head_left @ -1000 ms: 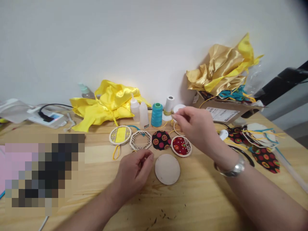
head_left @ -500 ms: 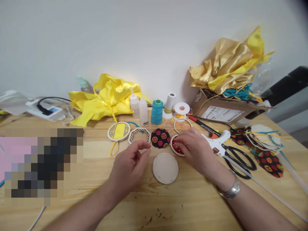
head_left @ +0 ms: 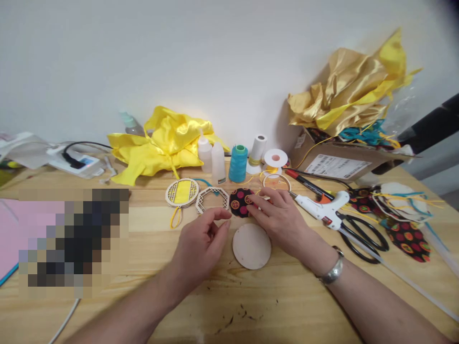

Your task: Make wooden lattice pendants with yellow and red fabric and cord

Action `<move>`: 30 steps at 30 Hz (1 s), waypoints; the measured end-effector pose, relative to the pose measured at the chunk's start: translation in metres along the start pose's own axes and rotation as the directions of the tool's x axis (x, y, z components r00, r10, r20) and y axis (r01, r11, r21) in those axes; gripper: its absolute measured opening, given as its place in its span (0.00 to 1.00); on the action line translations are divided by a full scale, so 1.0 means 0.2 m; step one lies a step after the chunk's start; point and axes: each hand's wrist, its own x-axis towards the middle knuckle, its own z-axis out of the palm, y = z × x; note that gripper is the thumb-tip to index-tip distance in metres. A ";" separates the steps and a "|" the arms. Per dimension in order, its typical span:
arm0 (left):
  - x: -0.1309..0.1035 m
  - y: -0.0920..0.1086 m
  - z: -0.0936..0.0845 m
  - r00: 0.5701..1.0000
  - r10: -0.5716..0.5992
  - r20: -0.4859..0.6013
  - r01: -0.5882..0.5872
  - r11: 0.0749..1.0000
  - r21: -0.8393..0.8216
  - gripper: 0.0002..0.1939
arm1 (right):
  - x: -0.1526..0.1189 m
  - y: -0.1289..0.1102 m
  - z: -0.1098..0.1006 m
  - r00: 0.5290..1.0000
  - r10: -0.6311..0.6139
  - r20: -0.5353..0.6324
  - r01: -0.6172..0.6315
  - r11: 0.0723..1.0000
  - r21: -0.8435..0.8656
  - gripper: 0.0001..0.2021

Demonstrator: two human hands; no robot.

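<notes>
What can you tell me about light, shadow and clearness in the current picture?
In the head view, highlights gleam on the yellow satin cloth and gold cloth, while the pale disc looks matte; also in the head view, print on the box label is too soft to read, coarse pixel blocks cover part of the lower left, and the upper right corner is dark.

Wide silvery bracelet round right wrist; forearms bare.
</notes>
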 end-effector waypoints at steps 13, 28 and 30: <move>0.00 -0.01 0.00 0.998 -0.057 0.005 0.057 0.975 -0.217 0.27 | -0.01 -0.01 -0.09 0.867 0.498 0.016 -0.298 0.493 0.818 0.06; 0.04 0.03 0.00 0.923 -0.304 0.237 0.385 0.687 -0.616 0.11 | -0.01 0.03 -0.12 0.619 0.353 0.701 -0.610 -0.347 0.713 0.09; 0.04 0.03 0.01 0.921 -0.309 0.239 0.390 0.690 -0.609 0.10 | -0.02 0.03 -0.12 0.623 0.296 0.724 -0.614 -0.389 0.687 0.09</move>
